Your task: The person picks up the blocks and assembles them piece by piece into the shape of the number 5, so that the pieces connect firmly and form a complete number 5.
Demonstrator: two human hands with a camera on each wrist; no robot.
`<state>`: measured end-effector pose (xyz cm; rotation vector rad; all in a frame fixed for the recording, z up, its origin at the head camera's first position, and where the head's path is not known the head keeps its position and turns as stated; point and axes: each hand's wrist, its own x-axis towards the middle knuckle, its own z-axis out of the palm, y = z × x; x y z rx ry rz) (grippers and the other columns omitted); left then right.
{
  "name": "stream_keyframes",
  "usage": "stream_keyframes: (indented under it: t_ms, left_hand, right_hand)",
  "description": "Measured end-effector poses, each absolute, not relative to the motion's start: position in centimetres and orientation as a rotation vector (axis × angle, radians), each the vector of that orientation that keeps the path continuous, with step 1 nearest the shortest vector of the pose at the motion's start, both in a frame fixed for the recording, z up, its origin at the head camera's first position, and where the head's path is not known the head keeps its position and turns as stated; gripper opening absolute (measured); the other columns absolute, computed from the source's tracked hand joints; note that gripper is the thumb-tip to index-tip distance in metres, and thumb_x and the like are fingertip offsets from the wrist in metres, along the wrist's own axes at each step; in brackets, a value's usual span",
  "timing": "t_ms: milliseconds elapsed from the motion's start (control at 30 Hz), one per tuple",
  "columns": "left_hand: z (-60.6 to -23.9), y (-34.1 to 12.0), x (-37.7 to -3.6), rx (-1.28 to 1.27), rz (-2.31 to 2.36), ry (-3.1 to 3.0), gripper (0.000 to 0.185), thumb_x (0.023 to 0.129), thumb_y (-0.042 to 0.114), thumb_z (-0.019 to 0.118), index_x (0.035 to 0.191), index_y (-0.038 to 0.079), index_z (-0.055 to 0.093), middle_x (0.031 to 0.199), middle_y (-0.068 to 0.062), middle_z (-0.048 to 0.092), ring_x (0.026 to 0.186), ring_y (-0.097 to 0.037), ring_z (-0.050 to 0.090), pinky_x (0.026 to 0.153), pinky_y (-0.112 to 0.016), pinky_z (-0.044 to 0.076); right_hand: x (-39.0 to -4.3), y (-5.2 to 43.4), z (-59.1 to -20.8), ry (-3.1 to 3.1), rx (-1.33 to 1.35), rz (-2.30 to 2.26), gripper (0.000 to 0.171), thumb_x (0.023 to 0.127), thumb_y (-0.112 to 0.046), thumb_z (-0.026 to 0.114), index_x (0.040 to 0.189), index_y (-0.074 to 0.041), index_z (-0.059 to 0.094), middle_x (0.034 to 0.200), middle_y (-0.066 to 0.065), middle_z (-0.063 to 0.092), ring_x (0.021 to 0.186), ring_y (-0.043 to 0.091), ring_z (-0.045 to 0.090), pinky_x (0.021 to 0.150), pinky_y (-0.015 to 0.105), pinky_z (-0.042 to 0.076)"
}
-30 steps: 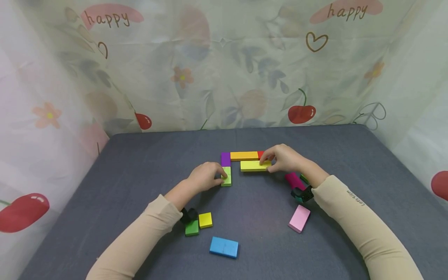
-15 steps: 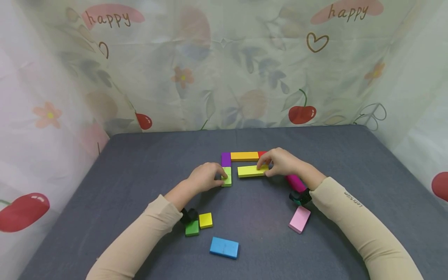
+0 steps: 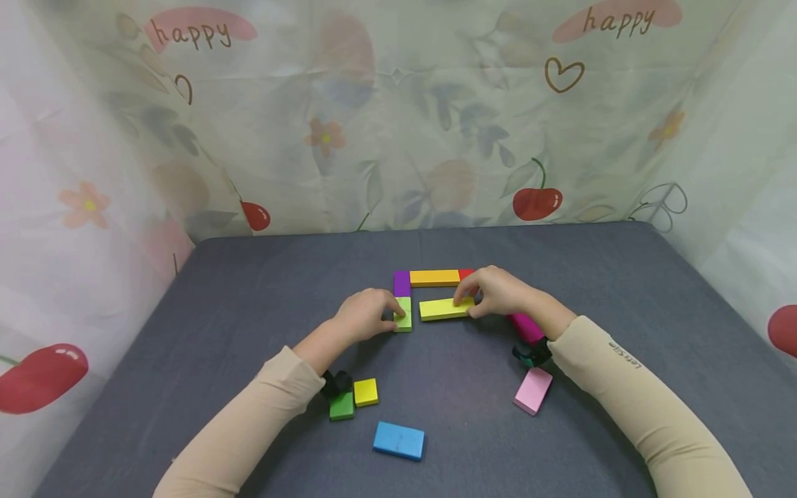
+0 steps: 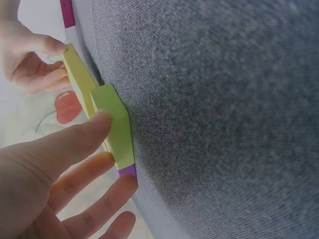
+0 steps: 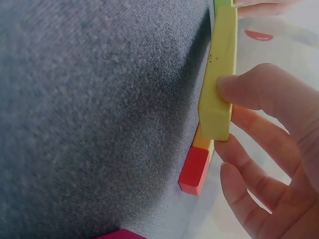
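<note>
1. Nearest my edge of the worktop (image 3: pixel 249 297) I see a blue block (image 3: pixel 398 440) lying flat, with a small yellow square (image 3: pixel 365 391) and a green block (image 3: pixel 341 406) just beyond it to the left, by my left sleeve.
2. Towards the right, a pale pink block (image 3: pixel 533 390) lies flat and tilted, just beside my right wrist; a magenta block (image 3: pixel 526 326) shows partly under that wrist.
3. My left hand (image 3: pixel 364 315) rests near the middle of the worktop with its grip relaxed, straight fingertips pressing on the lime-green block (image 3: pixel 404 313), a short flat piece standing lengthwise away from me.
4. My right hand (image 3: pixel 498 292) has its grip pinched on the right end of the long yellow-green block (image 3: pixel 443 308). This is a flat, narrow bar with matt paint, lying crosswise on the grey cloth, its left end just beside the lime-green block without clearly touching.
5. Farther back, a purple block (image 3: pixel 401 283), an orange bar (image 3: pixel 434 277) and a red block (image 3: pixel 465 274) form a row, the purple one meeting the lime-green block's far end.
</note>
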<state>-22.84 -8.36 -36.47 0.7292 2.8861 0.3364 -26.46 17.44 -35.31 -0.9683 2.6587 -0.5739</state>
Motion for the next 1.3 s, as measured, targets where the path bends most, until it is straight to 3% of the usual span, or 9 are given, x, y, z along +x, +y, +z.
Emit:
stream_keyframes:
  t_ms: [1300]
  left_hand:
    - [-36.43,-8.42,-22.84,0.761,0.294,2.9,0.025,0.082,0.022,0.072,0.106,0.019,0.072,0.116,-0.001,0.067,0.112,-0.019,0.06,0.095,-0.038,0.049]
  right_hand:
    - [-26.43,16.74,-35.89,2.579,-1.068,-0.589,0.019,0.078,-0.009,0.074,0.097,-0.013,0.072,0.097,0.001,0.071,0.093,0.019,0.064,0.083,0.037,0.054]
